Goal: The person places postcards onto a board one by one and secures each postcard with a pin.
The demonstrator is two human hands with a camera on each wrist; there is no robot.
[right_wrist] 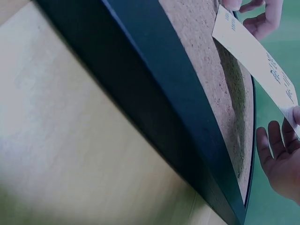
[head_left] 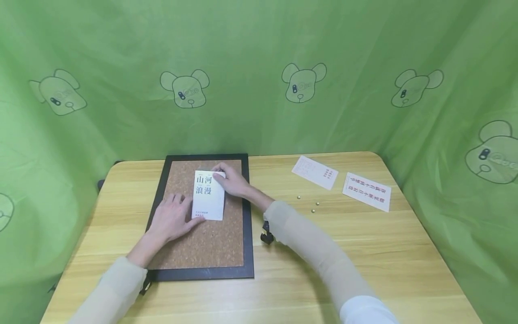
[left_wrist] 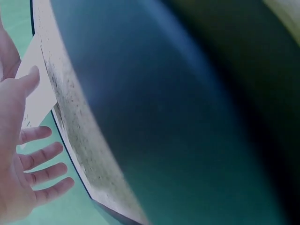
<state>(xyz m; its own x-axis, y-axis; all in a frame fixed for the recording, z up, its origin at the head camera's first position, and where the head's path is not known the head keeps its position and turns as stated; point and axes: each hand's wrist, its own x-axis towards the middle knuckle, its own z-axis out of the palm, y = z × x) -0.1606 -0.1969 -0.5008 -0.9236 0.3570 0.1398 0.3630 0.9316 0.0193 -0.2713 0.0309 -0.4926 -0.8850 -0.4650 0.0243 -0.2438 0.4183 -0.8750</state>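
A white card (head_left: 208,204) printed with large dark characters stands over a black-framed cork board (head_left: 218,245). My right hand (head_left: 232,180) pinches its upper right edge, thumb on the front face and fingers behind. In the right wrist view the card (right_wrist: 255,54) is raised at a tilt, casting a shadow on the cork. My left hand (head_left: 171,218) is at the card's lower left, its thumb touching the bottom edge. The left wrist view shows that hand's fingers (left_wrist: 44,154) straight and spread apart, the card (left_wrist: 40,93) beyond the thumb.
Right of the board, two more printed cards, one paler (head_left: 313,172) and one with red characters (head_left: 367,192), lie on the wooden table (head_left: 323,279). Three small shiny round pieces (head_left: 317,204) lie nearer the board. A green curtain (head_left: 259,121) encloses the table's back and sides.
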